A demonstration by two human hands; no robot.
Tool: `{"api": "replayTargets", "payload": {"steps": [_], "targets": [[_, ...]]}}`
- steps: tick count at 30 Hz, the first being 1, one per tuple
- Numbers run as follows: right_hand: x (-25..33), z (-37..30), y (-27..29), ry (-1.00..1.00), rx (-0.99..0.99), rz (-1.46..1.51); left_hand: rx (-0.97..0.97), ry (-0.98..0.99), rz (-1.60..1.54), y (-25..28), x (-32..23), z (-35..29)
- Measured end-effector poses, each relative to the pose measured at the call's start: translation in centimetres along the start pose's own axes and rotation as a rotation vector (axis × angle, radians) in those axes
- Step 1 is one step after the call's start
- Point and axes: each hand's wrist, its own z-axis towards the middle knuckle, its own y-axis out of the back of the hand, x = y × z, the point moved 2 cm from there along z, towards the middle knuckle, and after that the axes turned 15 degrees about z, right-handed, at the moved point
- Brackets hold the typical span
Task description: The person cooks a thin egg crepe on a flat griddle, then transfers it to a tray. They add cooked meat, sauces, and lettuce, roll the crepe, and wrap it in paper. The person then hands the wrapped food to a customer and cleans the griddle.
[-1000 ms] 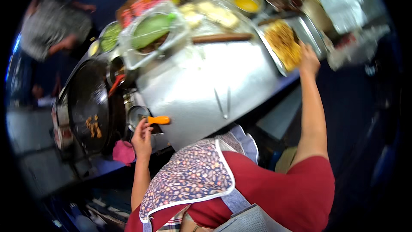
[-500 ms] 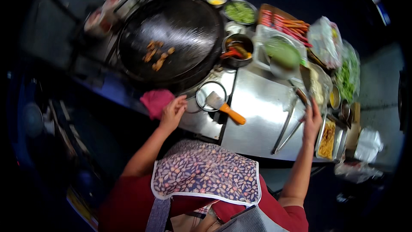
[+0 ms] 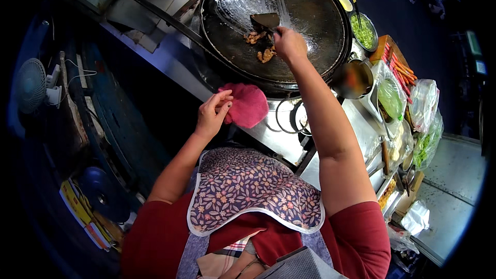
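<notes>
My right hand is closed round the handle of a spatula, its broad dark blade against the large round black griddle. Small pieces of browned meat lie on the griddle just below the blade. My left hand is at the griddle's near side, fingers loosely bent and apart. Its fingertips overlap the edge of a pink cloth; whether they press on it I cannot tell. My right forearm hides part of the counter and the griddle's near right edge.
Right of the griddle are a dark pot, a bowl of chopped greens and a small yellow-filled bowl. Bagged vegetables and red-and-orange sticks lie farther right. A long handle juts out at left. A fan stands far left.
My right hand has swung from the right side of the counter to over the griddle, carrying the spatula to the meat. My view has turned; my left hand now overlaps the pink cloth.
</notes>
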Motion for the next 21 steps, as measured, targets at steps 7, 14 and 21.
{"api": "replayTargets", "payload": {"steps": [7, 14, 21], "targets": [[-1.2, -7.6, 4.2, -0.061, 0.109, -0.084, -0.034, -0.063, 0.031, 1.3, 1.2, 2.4], [-14.7, -1.6, 17.8, -0.203, 0.367, 0.235, -0.139, -0.281, 0.468, 0.6, -2.5, 12.0], [-14.3, 6.4, 13.5, 0.105, 0.568, 0.009, 0.023, -0.291, 0.782, -3.7, -3.1, 19.6]]}}
